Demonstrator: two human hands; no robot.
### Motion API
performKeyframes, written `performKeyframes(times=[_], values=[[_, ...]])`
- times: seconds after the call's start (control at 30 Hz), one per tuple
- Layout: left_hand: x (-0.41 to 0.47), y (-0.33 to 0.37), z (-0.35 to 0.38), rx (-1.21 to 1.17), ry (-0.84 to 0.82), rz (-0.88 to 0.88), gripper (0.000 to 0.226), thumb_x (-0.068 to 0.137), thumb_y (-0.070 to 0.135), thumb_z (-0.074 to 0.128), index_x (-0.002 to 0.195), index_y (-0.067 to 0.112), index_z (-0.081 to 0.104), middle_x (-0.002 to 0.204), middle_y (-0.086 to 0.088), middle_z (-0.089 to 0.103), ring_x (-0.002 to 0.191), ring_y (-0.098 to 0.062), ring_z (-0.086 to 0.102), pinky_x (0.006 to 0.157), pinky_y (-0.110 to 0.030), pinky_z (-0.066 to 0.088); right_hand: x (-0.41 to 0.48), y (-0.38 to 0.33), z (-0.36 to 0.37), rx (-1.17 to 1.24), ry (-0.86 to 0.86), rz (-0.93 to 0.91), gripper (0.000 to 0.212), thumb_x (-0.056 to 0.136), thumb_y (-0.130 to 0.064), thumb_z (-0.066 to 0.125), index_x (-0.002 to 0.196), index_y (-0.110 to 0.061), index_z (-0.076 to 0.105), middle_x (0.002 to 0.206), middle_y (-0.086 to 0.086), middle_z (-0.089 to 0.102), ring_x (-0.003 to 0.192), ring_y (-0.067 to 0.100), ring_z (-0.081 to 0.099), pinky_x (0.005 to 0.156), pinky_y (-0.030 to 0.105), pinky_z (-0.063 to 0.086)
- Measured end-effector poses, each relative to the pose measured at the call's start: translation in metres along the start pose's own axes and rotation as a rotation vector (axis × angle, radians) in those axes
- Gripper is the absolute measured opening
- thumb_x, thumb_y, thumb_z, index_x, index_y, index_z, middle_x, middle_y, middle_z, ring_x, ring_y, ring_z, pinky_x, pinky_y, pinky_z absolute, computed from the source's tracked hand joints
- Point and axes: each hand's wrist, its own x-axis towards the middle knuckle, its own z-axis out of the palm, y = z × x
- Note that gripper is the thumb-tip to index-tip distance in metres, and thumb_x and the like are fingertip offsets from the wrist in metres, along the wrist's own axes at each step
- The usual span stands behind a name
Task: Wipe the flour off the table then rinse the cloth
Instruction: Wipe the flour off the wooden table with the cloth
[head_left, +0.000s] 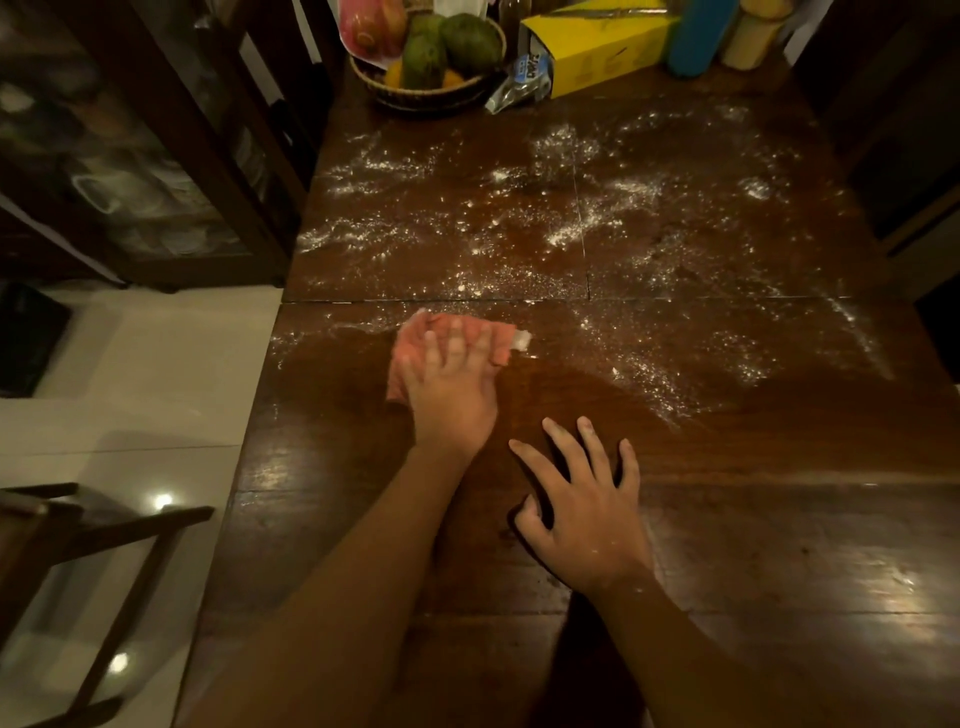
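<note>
L hand (449, 387) flat, fingers straight, presses pink cloth (415, 345) to drag flour (571, 234) | flour mostly beyond cloth | R hand (582, 512) splayed on table (779, 452) near cloth, holds nothing, prob. bracing

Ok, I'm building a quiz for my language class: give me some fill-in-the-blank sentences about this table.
1. The left hand presses a pink ____ onto the table.
2. The right hand rests on the table with fingers ____, holding nothing.
3. The box beside the fruit basket is ____.
4. The white powder scattered over the table is ____.
Missing words: cloth; spread; yellow; flour.
</note>
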Motion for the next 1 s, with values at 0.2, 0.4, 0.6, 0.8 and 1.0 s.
performKeyframes(times=[0.2, 0.4, 0.6, 0.8, 1.0], values=[[-0.010, 0.015, -0.007, 0.103, -0.173, 0.480, 0.050, 0.105, 0.038, 0.022, 0.153, 0.045, 0.006, 0.164, 0.012, 0.001, 0.151, -0.018, -0.003, 0.121, -0.052, -0.002, 0.000, 0.001, 0.002, 0.015, 0.012, -0.002, 0.053, 0.087, -0.049, 0.046, 0.140, -0.045, 0.046, 0.160, -0.004, 0.033, 0.153, 0.028, 0.015, 0.118, 0.065, 0.011], [0.031, -0.038, -0.021, 0.067, 0.011, 0.163, 0.051, 0.104, 0.033, 0.031, 0.153, 0.037, 0.018, 0.162, 0.006, 0.015, 0.151, -0.022, 0.013, 0.121, -0.052, 0.008, 0.000, 0.003, 0.000, 0.038, 0.010, 0.002, 0.059, 0.089, -0.049, 0.044, 0.147, -0.050, 0.036, 0.162, -0.007, 0.028, 0.154, 0.025, 0.010, 0.120, 0.062, 0.008], [-0.019, -0.065, -0.016, 0.037, -0.016, 0.126, 0.058, 0.102, 0.034, 0.036, 0.154, 0.040, 0.011, 0.163, 0.008, 0.003, 0.151, -0.021, -0.003, 0.121, -0.049, -0.001, 0.000, 0.003, -0.001, 0.040, -0.002, -0.001, 0.059, 0.089, -0.049, 0.043, 0.147, -0.050, 0.035, 0.162, -0.006, 0.028, 0.154, 0.026, 0.010, 0.118, 0.065, 0.010], [-0.024, -0.143, -0.044, 0.067, 0.029, -0.034, 0.056, 0.101, 0.038, 0.029, 0.154, 0.038, 0.014, 0.164, 0.000, 0.009, 0.150, -0.019, -0.005, 0.121, -0.056, 0.005, 0.000, 0.003, 0.000, 0.021, -0.018, -0.012, 0.060, 0.090, -0.049, 0.040, 0.149, -0.048, 0.032, 0.164, -0.004, 0.025, 0.154, 0.027, 0.008, 0.118, 0.066, 0.010], [0.046, -0.136, -0.049, -0.005, 0.063, -0.329, 0.055, 0.103, 0.036, 0.034, 0.155, 0.034, 0.014, 0.164, -0.004, 0.014, 0.150, -0.037, 0.006, 0.115, -0.066, 0.007, 0.000, 0.003, 0.001, 0.025, -0.009, -0.006, 0.060, 0.090, -0.050, 0.040, 0.149, -0.049, 0.031, 0.164, -0.005, 0.024, 0.155, 0.026, 0.007, 0.119, 0.064, 0.009]])
